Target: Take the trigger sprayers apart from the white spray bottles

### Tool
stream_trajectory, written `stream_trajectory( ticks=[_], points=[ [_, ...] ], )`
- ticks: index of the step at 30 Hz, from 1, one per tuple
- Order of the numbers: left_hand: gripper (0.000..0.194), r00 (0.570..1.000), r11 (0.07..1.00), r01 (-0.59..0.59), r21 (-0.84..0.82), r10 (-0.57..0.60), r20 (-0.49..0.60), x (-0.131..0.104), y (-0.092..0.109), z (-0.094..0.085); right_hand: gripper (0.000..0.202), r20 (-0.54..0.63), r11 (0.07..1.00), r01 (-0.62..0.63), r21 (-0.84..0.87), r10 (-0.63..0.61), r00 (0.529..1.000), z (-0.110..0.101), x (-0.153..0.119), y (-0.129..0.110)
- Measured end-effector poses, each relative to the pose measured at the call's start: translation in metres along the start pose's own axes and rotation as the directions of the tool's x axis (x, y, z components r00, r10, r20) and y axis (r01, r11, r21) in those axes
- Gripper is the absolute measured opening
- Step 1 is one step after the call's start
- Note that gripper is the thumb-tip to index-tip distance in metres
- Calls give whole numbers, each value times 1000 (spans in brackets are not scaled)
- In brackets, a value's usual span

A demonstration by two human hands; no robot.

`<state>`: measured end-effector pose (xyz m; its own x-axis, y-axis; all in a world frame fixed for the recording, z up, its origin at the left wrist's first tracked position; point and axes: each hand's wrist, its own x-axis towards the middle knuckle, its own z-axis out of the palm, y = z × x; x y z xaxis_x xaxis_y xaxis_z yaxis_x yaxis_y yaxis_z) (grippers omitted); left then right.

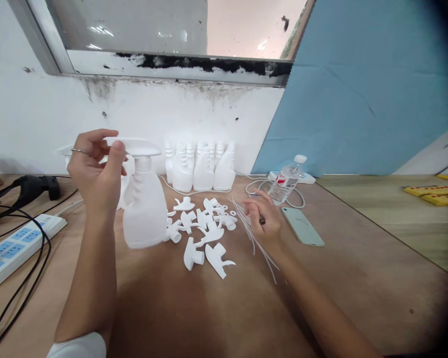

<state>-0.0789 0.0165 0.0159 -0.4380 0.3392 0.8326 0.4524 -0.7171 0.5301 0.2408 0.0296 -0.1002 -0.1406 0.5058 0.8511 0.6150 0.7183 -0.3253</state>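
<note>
My left hand [100, 164] grips a white spray bottle [145, 214] by its trigger head [140, 146], holding it upright above the left part of the table. Over the thin white tubes [254, 238], right of the middle, is my right hand [263, 216] with its fingers curled; what they hold, if anything, is too small to make out. Loose white spray heads [209, 228] lie in a pile between the hands, with small white rings at the pile's right side. Behind the pile, several white bottles without spray heads [203, 169] stand against the wall.
A clear water bottle [285, 181] and a pale green phone [302, 227] are at the right. White cable curls behind them. At the left lie a power strip [22, 243], black cables and a black strapped device [30, 191]. More white bottles stand partly hidden behind my left hand.
</note>
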Motion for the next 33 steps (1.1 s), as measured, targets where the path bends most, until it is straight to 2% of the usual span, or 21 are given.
stream_trajectory(
  ticks=[3,5,9,11,13,15,17,19,21,23,24,26,29,33],
  points=[
    [20,980,958,135,-255,-92,176,-11,17,8,23,24,985,-115,131,113,993,7,21,-40],
    [19,938,914,252,-319,-150,313,-21,26,15,19,113,949,-188,252,165,980,12,35,-64],
    [23,823,853,442,-276,-264,504,-42,37,30,26,284,795,-357,490,242,928,20,54,-94],
    [26,762,834,505,-225,-307,570,-51,40,37,29,309,739,-406,538,275,911,22,59,-99],
    [34,725,833,525,-173,-332,603,-58,41,42,30,275,731,-423,535,323,906,22,60,-97],
    [49,721,868,487,-97,-337,606,-64,42,46,30,161,764,-413,495,386,908,20,61,-90],
    [61,711,921,389,22,-316,628,-72,44,49,31,-32,804,-396,444,455,890,15,63,-80],
    [65,673,958,250,144,-278,686,-82,46,51,36,-234,821,-385,421,509,828,8,67,-68],
    [71,639,976,89,199,-209,741,-93,49,55,41,-362,802,-381,460,561,744,1,72,-59],
    [80,623,976,-67,205,-120,773,-105,51,60,44,-398,759,-373,534,614,682,-6,77,-53],
    [81,621,969,-131,210,-85,779,-110,51,62,44,-394,739,-366,566,632,667,-8,79,-51],
    [78,620,948,-210,238,-59,782,-118,49,66,44,-368,716,-356,600,643,672,-12,80,-50],
    [70,604,933,-221,283,-96,791,-122,47,69,44,-340,720,-360,593,629,699,-15,78,-52],
    [68,538,925,-161,345,-210,816,-109,52,64,43,-323,724,-396,565,636,701,-17,76,-55]
  ],
)
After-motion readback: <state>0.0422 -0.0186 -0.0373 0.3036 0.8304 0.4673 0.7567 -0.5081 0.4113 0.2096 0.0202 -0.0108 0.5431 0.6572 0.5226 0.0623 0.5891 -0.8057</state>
